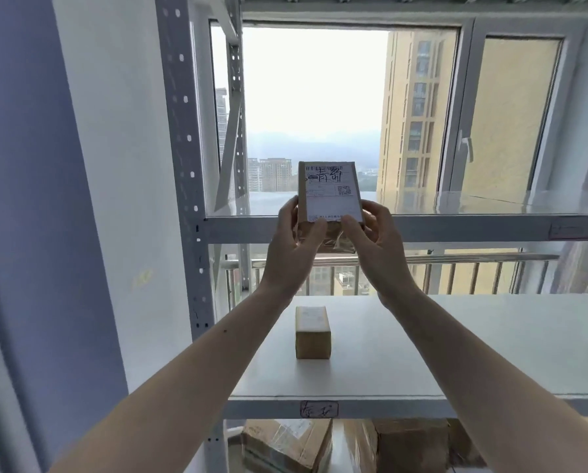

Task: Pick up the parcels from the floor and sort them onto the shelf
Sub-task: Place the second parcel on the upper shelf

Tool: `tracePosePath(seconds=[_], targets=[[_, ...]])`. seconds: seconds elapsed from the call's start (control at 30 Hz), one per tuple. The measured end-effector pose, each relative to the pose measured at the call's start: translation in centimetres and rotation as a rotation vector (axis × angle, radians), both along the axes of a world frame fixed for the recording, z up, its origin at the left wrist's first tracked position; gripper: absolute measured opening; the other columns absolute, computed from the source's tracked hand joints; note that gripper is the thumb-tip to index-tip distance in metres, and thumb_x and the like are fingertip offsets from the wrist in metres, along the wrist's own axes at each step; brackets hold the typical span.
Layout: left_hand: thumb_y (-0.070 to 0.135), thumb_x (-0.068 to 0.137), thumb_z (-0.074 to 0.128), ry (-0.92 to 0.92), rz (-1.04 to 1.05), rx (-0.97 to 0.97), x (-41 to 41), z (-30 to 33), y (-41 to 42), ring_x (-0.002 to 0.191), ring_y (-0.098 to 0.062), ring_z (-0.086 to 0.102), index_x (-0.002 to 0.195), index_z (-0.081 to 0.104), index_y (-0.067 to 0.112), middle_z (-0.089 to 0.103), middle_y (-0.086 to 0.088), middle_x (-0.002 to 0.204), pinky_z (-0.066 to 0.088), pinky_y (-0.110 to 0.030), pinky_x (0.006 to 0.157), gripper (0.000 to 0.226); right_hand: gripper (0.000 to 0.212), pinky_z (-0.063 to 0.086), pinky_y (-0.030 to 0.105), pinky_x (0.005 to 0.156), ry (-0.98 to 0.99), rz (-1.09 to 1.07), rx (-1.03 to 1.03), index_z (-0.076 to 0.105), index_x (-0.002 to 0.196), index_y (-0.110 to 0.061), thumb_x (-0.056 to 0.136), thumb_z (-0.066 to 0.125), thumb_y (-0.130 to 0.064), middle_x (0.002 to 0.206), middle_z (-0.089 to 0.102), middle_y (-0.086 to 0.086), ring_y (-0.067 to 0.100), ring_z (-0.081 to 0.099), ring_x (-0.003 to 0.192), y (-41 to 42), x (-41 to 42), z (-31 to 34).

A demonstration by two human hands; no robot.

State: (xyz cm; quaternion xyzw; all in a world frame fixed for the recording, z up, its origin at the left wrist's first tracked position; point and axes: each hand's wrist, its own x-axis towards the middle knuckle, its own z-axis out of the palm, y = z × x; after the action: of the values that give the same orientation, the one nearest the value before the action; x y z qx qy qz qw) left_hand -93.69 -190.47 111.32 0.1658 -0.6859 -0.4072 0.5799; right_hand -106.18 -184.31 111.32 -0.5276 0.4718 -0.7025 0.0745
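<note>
Head view: both hands (291,245) raised, clasping labelled parcel (330,192).

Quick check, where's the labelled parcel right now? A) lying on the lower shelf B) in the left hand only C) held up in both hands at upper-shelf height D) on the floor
C: the labelled parcel is gripped by the left hand and right hand at the upper shelf edge; only a small brown box sits on the lower shelf.

Upper shelf (422,228): bare along its front edge, open to the right. Middle shelf (490,336): one small box (312,332) near left front corner, remainder open. Left upright post (183,165) bounds access. Below: cartons (285,445) crowd the space.
</note>
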Motion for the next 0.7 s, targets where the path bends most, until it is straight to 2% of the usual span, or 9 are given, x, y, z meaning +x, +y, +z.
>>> tracePosePath(seconds=[0.1,0.2,0.3,0.4,0.53,0.7], targets=[[0.029,0.097,0.06,-0.031,0.053,-0.088,-0.8,0.8,-1.9,0.115,-0.01,0.064,0.144,0.044,0.019,0.063,0.001,0.132,0.057,-0.031,0.093,0.051,0.047,0.052,0.02,0.083,0.059,-0.036,0.018,0.045,0.136,-0.023,0.093,0.062,-0.033,0.124,0.062,-0.008,0.003,0.061,0.109,-1.6,-0.9,0.7],[0.029,0.093,0.063,-0.063,0.115,-0.154,-1.2,1.5,-3.5,0.114,-0.009,0.064,0.142,0.048,0.022,0.064,0.002,0.128,0.056,-0.035,0.095,0.051,0.059,0.049,0.025,0.091,0.141,-0.087,0.042,0.042,0.142,-0.025,0.089,0.067,-0.032,0.13,0.061,-0.008,0.005,0.059,0.113,-3.0,-1.9,1.1],[0.027,0.088,0.068,-0.102,0.165,-0.188,-1.6,2.4,-5.0,0.112,-0.008,0.064,0.141,0.05,0.022,0.067,0.003,0.124,0.056,-0.036,0.094,0.056,0.065,0.049,0.019,0.087,0.223,-0.117,0.028,0.041,0.145,-0.022,0.087,0.07,-0.026,0.128,0.061,-0.009,0.003,0.059,0.11,-4.2,-2.7,1.7],[0.023,0.082,0.075,-0.126,0.204,-0.199,-2.1,3.1,-6.0,0.113,-0.01,0.063,0.14,0.051,0.017,0.069,0.004,0.121,0.054,-0.034,0.097,0.062,0.063,0.053,0.023,0.085,0.26,-0.12,0.02,0.044,0.144,-0.023,0.087,0.07,-0.025,0.122,0.066,-0.007,0.007,0.063,0.108,-5.1,-3.6,2.5],[0.021,0.079,0.081,-0.126,0.257,-0.159,-2.9,3.6,-7.1,0.114,-0.013,0.062,0.133,0.052,0.011,0.065,0.004,0.117,0.051,-0.034,0.1,0.062,0.054,0.053,0.023,0.084,0.318,-0.144,0.049,0.052,0.137,-0.027,0.086,0.069,-0.029,0.11,0.07,-0.011,0.004,0.066,0.102,-6.0,-5.0,3.6],[0.025,0.077,0.082,-0.209,0.32,-0.184,-4.0,4.3,-8.5,0.109,-0.011,0.064,0.131,0.057,0.012,0.069,0.005,0.116,0.053,-0.03,0.095,0.061,0.042,0.056,0.036,0.087,0.401,-0.191,0.115,0.061,0.126,-0.023,0.086,0.067,-0.033,0.096,0.068,-0.018,0.006,0.067,0.096,-6.8,-6.7,4.8]])
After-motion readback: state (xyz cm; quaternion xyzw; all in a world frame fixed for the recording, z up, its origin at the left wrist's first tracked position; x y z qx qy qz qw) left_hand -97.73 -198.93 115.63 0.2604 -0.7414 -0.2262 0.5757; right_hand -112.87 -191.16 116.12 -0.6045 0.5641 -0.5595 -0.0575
